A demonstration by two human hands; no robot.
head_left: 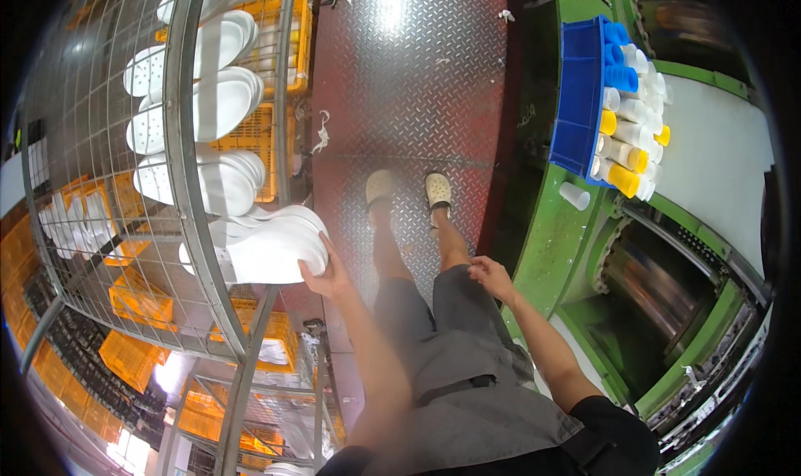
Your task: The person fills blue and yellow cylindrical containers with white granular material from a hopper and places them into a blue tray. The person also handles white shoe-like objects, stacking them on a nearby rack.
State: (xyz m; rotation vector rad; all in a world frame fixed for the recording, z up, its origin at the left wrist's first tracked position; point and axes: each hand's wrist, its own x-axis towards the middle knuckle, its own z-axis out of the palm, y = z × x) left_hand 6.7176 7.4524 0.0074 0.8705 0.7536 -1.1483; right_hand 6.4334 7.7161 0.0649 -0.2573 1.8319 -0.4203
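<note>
Left hand [327, 277] at the near edge of the wire rack [179, 142]; grip grasps a stack of white shoe soles [271, 246] from below, fingers curled under its right end. Stack lies on the rack's front rim, more soles ranged behind it. Right hand [491, 276] hangs well right of the rack, above the thigh, fingers loosely bent, holding nothing, though blur limits certainty. Step in hand: handling the stack at the rack. Next move calls for firm support underneath.

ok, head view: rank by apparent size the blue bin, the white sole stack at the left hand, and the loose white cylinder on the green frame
1. White sole stack, nearer the camera, so this rank is unsure.
2. Blue bin, about as large.
3. Loose white cylinder, clearly smallest.
</note>
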